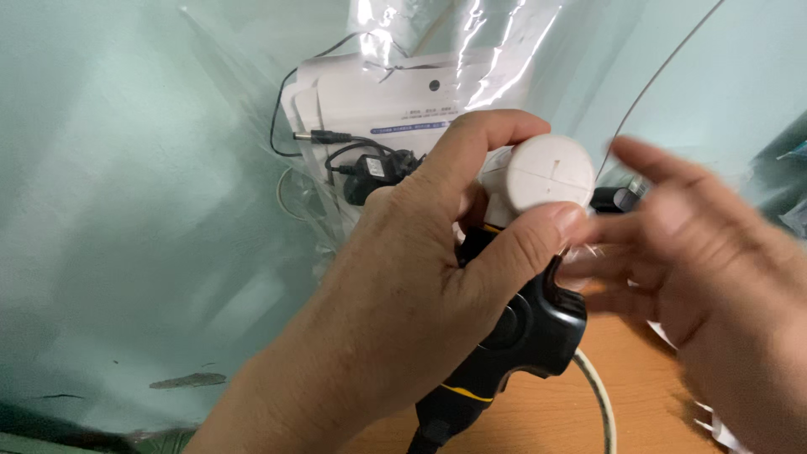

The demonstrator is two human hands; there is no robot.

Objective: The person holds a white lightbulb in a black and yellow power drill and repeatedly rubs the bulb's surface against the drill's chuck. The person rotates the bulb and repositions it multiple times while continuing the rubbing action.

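Two hands met at centre frame. The left hand gripped a white cylinder between thumb and fingers, its flat round end facing right. The right hand, blurred, fingers spread and empty, was just right of it, above a black tool.

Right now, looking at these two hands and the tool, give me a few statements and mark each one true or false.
1. The left hand grips a black tool with a white round cap. True.
2. The right hand rests flat on the table. False: it is raised beside the cap, blurred.
3. A clear plastic bag holding white paper and a black cable lies behind the hands. True.
4. The tool has a red stripe. False: the stripe is yellow.
5. A white cord lies on the wooden table. True.
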